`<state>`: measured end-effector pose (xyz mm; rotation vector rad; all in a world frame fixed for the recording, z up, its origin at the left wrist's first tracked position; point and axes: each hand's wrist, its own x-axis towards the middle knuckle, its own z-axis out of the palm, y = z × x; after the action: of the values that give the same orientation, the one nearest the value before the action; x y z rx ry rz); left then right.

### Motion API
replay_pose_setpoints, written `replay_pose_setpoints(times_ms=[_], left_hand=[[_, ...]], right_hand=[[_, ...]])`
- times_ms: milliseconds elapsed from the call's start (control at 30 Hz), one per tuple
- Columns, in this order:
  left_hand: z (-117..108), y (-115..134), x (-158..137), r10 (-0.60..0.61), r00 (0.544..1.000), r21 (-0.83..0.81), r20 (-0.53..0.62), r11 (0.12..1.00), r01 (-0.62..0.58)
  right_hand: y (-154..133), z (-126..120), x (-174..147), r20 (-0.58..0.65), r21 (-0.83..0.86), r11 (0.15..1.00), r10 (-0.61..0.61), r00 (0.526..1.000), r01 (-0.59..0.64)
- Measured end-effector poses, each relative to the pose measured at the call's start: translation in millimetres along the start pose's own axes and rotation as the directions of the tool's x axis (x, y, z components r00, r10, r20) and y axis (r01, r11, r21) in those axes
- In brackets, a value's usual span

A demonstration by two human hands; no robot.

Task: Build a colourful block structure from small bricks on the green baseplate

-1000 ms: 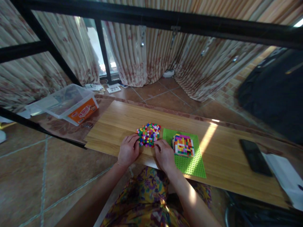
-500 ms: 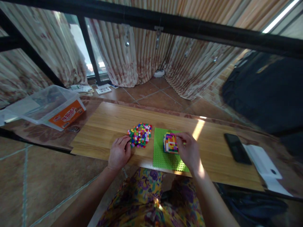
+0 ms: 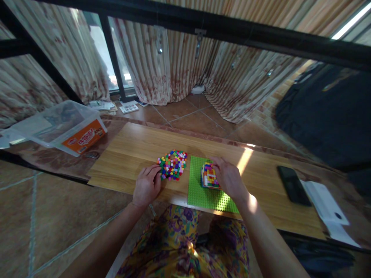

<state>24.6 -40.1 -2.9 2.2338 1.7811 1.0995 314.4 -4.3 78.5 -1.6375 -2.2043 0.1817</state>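
A small block built of many-coloured toy bricks (image 3: 209,177) stands on a green studded baseplate (image 3: 197,195). My right hand (image 3: 230,179) is at the block's back right corner, its fingers bent and closed together; whatever they pinch is hidden. To the left of the plate, loose small bricks (image 3: 174,166) in many colours lie spread on the wooden board. My left hand (image 3: 147,183) rests at the near left edge of these bricks, fingers curled with the tips touching the outermost ones. I cannot make out whether a brick is between them.
A clear plastic box (image 3: 63,123) with an orange label stands to the left of the wooden board (image 3: 133,141). On the right lie a black phone (image 3: 293,186) and a white box-like item (image 3: 326,202). Striped curtains hang behind a dark metal bar (image 3: 185,21).
My right hand has shifted slightly back and left, its fingers now over the block's rear corner. My left hand stays by the loose bricks. The whole view has shifted a little.
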Motion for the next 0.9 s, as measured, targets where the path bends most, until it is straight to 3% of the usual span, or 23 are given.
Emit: replay_pose_setpoints(times_ms=[167, 567, 733, 900], left_hand=[[-1.2, 1.4, 0.3, -0.004, 1.0, -0.005, 0.002, 1.0, 0.004], [-1.0, 0.7, 0.4, -0.005, 1.0, -0.007, 0.007, 1.0, 0.005], [-0.3, 0.2, 0.0, -0.006, 1.0, -0.004, 0.009, 1.0, 0.006], [-0.9, 0.9, 0.6, -0.003, 1.0, 0.0, -0.001, 1.0, 0.003]], right_hand=[[1.6, -0.8, 2.0, 0.016, -0.007, 1.0, -0.028, 0.999, 0.028], [-4.1, -3.9, -2.9, -0.036, 0.165, 0.985, 0.057, 0.998, -0.05], [-2.9, -1.8, -4.3, -0.117, 0.238, 0.957, 0.2, 0.973, -0.168], [-3.5, 0.7, -0.4, -0.097, 0.334, 0.893, 0.352, 0.931, -0.302]])
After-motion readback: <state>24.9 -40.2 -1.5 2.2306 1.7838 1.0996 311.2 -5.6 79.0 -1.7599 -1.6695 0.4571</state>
